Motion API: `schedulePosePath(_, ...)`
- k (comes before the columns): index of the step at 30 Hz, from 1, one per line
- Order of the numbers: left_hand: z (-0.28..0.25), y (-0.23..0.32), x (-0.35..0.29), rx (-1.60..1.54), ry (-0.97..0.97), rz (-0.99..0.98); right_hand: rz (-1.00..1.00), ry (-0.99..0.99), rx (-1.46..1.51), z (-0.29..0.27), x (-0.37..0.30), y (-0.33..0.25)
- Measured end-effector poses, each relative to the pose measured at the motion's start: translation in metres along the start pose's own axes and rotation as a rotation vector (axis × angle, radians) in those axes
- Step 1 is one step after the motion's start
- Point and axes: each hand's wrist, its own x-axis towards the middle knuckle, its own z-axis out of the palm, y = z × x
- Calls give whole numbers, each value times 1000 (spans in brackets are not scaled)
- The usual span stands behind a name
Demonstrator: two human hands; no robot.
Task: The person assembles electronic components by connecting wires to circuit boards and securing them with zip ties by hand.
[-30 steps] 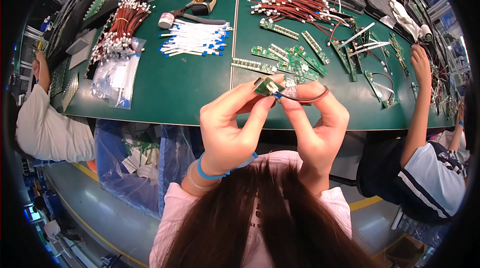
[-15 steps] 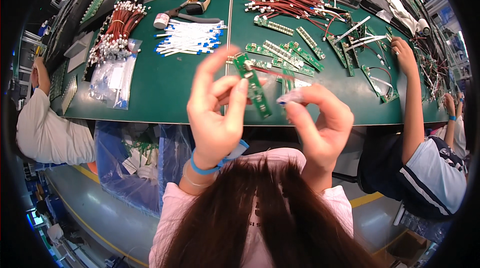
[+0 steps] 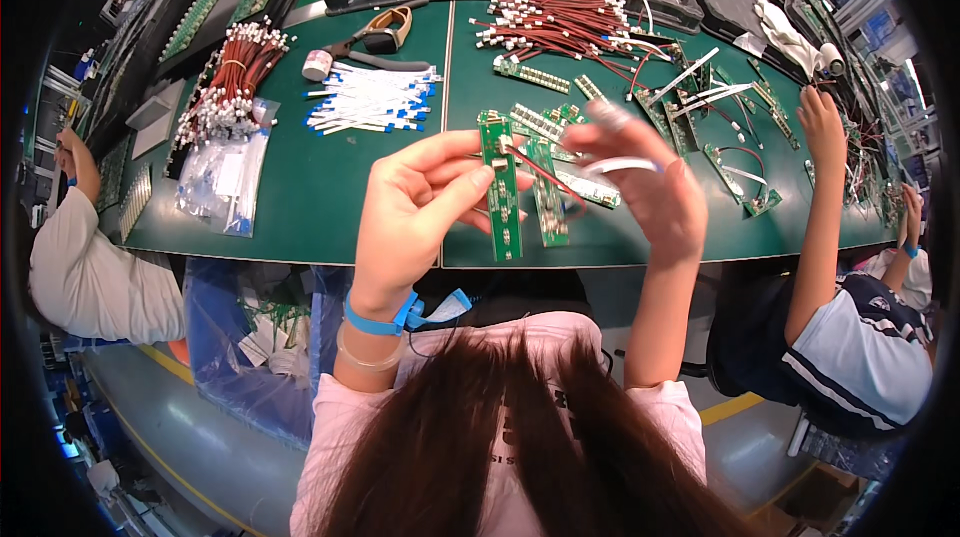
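My left hand (image 3: 415, 215) pinches a long, narrow green circuit board (image 3: 506, 207) between thumb and fingers at its left edge, above the near edge of the dark green counter (image 3: 320, 207), with its long side pointing toward me. That edge grip seems right to me: light but firm, thumb off the small parts, so the face is in plain sight and nothing gets bent. A thin red-and-black wire (image 3: 547, 175) runs from the white connector (image 3: 505, 143) near the board's far end and curves to the right; I should let it hang slack, since a tug there could strain the plug. A second narrow green board (image 3: 550, 202) is just beside the first, to its right; I cannot tell whether it is held or lies on the counter, so I would keep the two from scraping. My right hand (image 3: 652, 199) is blurred, its fingers loosely spread, a white flexible strip (image 3: 622, 166) across it; I cannot tell whether they grip the strip. I judge that hand best slowed near the wire, and the boards best kept clear of the tangle of red-brown wires (image 3: 560, 22) farther back.
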Motion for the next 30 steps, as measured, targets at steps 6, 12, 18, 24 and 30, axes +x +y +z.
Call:
schedulePosePath(6, -6, 14, 2, -124, -98, 30, 223, -342, 156, 6, 14, 2)
schedulePosePath(12, -15, 22, 0, -69, -51, 26, 378, -812, -231, 14, 26, -5)
schedulePosePath(18, -21, 8, -7, 16, 177, 82, 343, 192, -201, 49, 8, 8)
schedulePosePath(24, -12, -11, -7, -42, 208, 179, 129, 367, -566, 66, 1, 27)
schedulePosePath(30, -11, -5, -7, -63, 157, 77, 223, 314, -597, 67, -3, 17)
